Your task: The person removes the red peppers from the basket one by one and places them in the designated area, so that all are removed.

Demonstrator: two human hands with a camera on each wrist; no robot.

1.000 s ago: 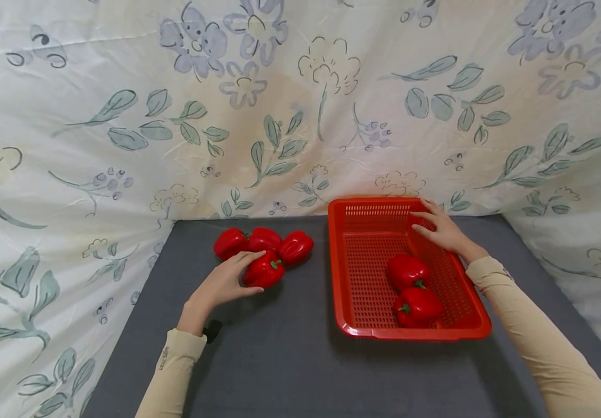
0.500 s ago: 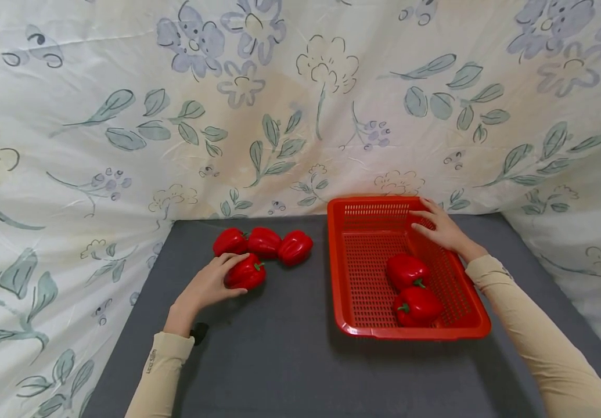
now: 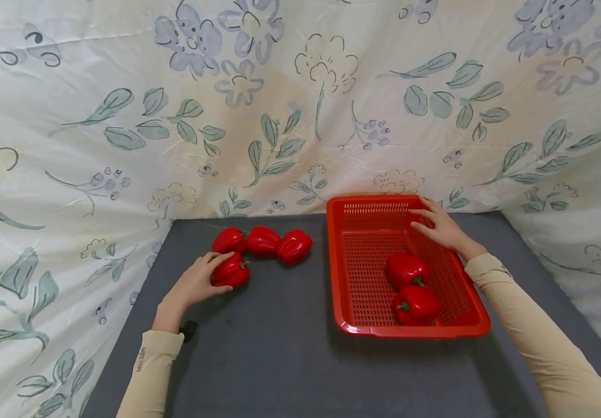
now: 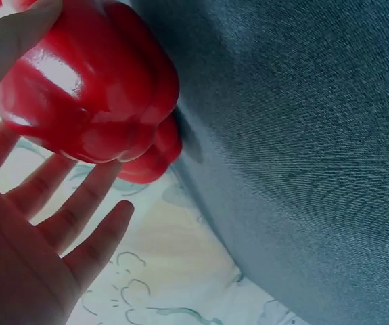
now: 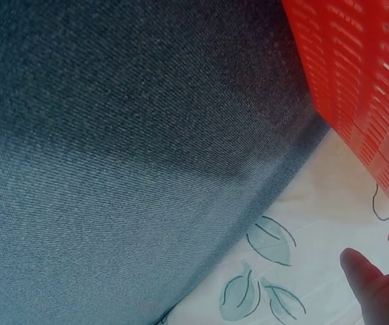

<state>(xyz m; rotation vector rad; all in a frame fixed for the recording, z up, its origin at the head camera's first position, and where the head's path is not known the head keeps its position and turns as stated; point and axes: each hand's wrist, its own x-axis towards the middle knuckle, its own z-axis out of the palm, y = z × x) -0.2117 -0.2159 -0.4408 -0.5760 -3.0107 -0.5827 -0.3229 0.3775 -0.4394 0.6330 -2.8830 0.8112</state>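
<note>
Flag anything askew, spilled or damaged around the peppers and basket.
Nothing stands out. Two red bell peppers lie in the upright red plastic basket; three others sit close together on the gray tabletop, and the left hand holds another pepper in front of them. No spill or damage shows.

Wears long beige left sleeve (image 3: 146,377), cuff (image 3: 168,342) ending at wrist, dark lettering (image 3: 140,359) too small to read. Shows small black piece (image 3: 189,331) beside left wrist. Wears matching beige right sleeve (image 3: 546,337), small dark mark (image 3: 506,271) near wrist. Has bare left hand (image 3: 195,283), bare right hand (image 3: 441,229).
</note>
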